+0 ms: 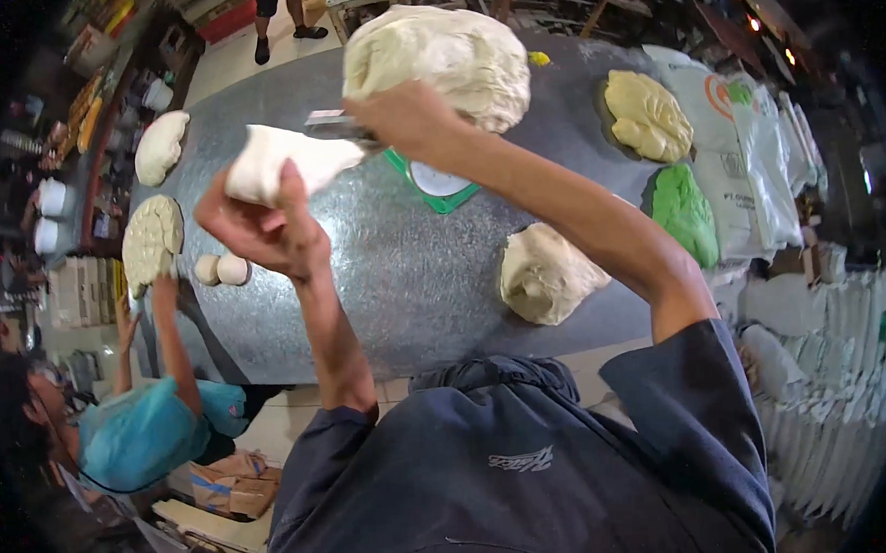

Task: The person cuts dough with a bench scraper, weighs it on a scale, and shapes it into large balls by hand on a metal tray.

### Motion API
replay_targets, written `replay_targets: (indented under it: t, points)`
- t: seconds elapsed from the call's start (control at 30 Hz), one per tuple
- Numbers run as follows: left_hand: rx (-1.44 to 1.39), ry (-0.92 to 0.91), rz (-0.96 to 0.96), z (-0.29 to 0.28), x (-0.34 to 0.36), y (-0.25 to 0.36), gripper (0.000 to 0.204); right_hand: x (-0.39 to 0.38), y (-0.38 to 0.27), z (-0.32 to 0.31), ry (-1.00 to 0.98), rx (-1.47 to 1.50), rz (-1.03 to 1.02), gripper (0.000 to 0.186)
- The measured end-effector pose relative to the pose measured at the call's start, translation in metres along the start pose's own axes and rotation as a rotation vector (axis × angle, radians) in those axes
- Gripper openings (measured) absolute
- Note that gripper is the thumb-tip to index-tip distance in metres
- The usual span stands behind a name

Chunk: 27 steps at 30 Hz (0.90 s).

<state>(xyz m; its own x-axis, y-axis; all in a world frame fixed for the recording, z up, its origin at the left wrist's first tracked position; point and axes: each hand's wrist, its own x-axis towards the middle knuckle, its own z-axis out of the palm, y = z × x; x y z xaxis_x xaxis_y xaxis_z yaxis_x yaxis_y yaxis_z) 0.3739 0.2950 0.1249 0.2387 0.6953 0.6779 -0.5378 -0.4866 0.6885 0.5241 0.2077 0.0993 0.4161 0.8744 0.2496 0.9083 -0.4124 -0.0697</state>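
My left hand (272, 230) is closed round a pale piece of dough (282, 163), holding it up above the table. A narrow tip of this dough stretches toward my right hand (405, 121), which grips a dough scraper (335, 129); only part of its grey metal blade shows, blurred. Just beyond my right hand lies a big mound of dough (442, 61). Partly hidden under my right wrist is a green scale (444, 201) with a round white dial.
On the grey metal table (385, 310) lie a dough lump (548, 274), yellow dough (647, 116), green dough (684, 214) and two small dough balls (232, 269). Plastic bags (728, 161) line the right edge. At left, a person (141, 433) in teal touches another dough slab (152, 242).
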Motion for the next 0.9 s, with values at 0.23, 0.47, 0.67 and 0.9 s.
replay_targets:
  t: [0.23, 0.47, 0.67, 0.9]
  points:
    - [-0.185, 0.002, -0.028, 0.051, -0.024, 0.029, 0.049, -0.094, -0.013, 0.007, 0.067, 0.289, 0.117, 0.015]
    - [-0.299, -0.272, -0.011, 0.120, -0.109, 0.066, 0.044, -0.334, 0.003, 0.094, -0.168, 0.806, 0.807, 0.068]
    - [-0.016, -1.123, -0.214, 0.091, -0.257, -0.003, 0.041, -0.422, 0.061, 0.046, 0.381, 0.727, 1.447, 0.045]
    - [0.531, -1.260, -0.300, 0.005, -0.301, 0.003, 0.051, -0.407, 0.085, 0.052, 0.231, 0.930, 1.257, 0.050]
